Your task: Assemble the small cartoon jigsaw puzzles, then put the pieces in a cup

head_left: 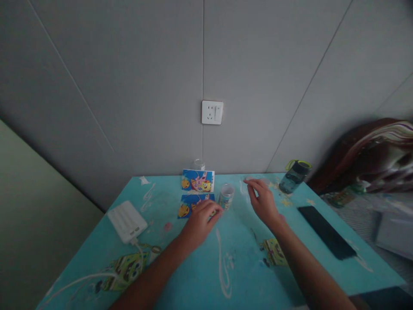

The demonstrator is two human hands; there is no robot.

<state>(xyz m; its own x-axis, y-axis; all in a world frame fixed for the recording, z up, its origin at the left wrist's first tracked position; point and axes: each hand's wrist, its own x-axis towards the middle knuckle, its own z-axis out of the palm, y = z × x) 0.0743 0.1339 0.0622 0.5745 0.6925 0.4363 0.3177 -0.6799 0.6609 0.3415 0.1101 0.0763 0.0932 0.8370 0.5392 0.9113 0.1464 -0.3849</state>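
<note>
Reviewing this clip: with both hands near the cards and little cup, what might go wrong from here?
The left hand rests on the lower blue cartoon card, right beside the small printed cup; a nudge might tip the cup. The right hand hovers open nearby and may knock it too. The upper cartoon card leaning at the wall could fall.

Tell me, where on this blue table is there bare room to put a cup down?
Bare patches: between the left hand and right hand, toward the near edge of the table; also between the right hand and the black phone. It is crowded by the wall, around the cartoon cards and small jar.
</note>
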